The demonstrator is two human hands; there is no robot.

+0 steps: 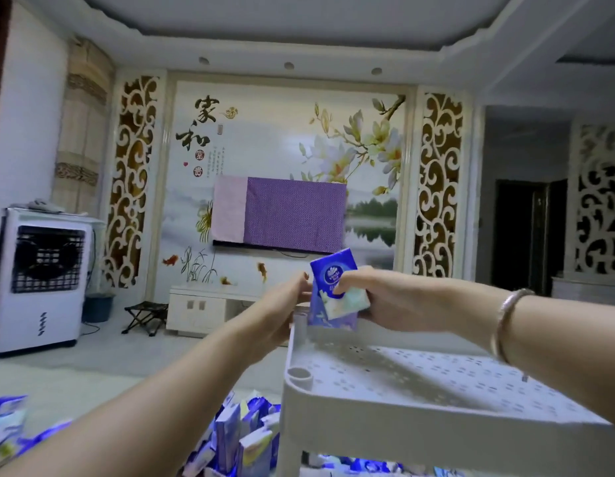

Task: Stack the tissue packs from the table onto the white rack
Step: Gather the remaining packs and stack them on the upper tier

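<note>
Head view: one blue-and-white plastic-wrapped tissue pack [330, 287], upright with a slight tilt, long axis near vertical, logo face toward the camera, held over the far left corner of the white perforated plastic rack [436, 383]. Right hand [378, 297], silver bangle [505, 321] at the wrist, grips the pack with fingers curled across its front. Left hand [285, 304] reaches in from the left, its fingertips touching the pack's left edge; whether they pinch it cannot be told. Rack's top shelf: bare apart from shadow, open post sockets at its left corners. Below and left of the rack: heap of like blue tissue packs [240, 438], more on a lower level. Room: purple cloth-covered wall television [282, 211], floral mural wall, white air cooler [41, 280], folding stool [146, 316].
</note>
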